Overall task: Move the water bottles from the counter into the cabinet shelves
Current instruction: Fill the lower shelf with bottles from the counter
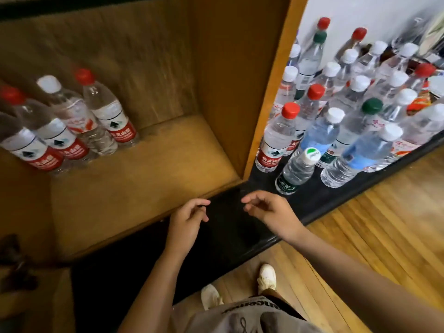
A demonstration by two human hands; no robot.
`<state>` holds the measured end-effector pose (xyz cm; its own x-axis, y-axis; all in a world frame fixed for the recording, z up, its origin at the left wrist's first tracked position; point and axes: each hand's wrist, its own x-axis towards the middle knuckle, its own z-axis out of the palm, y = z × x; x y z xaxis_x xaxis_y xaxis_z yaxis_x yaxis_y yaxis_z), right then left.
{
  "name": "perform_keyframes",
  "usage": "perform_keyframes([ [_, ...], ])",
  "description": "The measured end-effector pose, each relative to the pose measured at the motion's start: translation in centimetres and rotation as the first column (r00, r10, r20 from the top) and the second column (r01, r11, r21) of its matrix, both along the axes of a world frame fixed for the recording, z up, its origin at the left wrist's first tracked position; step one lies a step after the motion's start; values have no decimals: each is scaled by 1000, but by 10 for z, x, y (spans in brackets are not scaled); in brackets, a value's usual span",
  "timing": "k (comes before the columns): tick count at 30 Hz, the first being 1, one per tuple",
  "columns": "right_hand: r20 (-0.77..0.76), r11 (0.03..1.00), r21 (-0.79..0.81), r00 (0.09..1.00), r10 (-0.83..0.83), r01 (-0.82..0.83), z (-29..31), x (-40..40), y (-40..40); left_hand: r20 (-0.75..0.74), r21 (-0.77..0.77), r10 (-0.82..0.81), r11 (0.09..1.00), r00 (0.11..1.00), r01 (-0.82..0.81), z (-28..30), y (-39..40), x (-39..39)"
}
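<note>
Several water bottles [108, 111] with red and white caps stand at the back left of the wooden cabinet shelf [149, 174]. Many more bottles [336, 131] crowd the black counter [312, 200] to the right of the cabinet's side wall. A red-capped bottle [276, 138] and a small green-labelled bottle [298, 169] stand nearest the counter's front. My left hand [187, 222] and my right hand [266, 210] hover over the black counter in front of the shelf. Both have loosely curled fingers and hold nothing.
The cabinet's orange side wall [240, 80] separates the shelf from the counter bottles. A white wall [360, 13] rises behind the counter. Wooden floor [360, 236] lies to the right and below, with my white shoes [266, 277] on it.
</note>
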<state>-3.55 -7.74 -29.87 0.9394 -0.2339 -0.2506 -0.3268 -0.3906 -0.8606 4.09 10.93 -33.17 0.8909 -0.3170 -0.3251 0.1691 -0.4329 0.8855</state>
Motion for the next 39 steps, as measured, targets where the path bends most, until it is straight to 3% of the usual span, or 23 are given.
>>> perform_keyframes([
  [5, -9, 955, 71, 957, -289, 289, -23, -50, -48, 2, -41, -80, 996, 997, 80, -2, -58, -27],
  [11, 25, 790, 194, 802, -597, 582, -36, -88, -116, -17, -57, -47, 997, 999, 46, -12, -132, -48],
  [14, 70, 714, 229, 720, -690, 662, -38, -90, -146, 15, -75, 53, 996, 998, -52, -13, -161, -47],
  [20, 125, 712, 200, 703, -700, 673, -40, -68, -191, 71, -233, 202, 956, 977, -181, 6, -207, -10],
  [24, 161, 771, 204, 757, -634, 603, -43, -49, -208, 189, -392, 194, 914, 963, -107, 27, -228, 14],
  [33, 245, 853, 206, 818, -520, 480, -51, -38, -218, 389, -92, 206, 979, 898, -184, 42, -242, 33],
  [39, 231, 854, 287, 834, -502, 434, -56, -41, -221, 439, -134, 174, 983, 881, -128, 42, -239, 20],
])
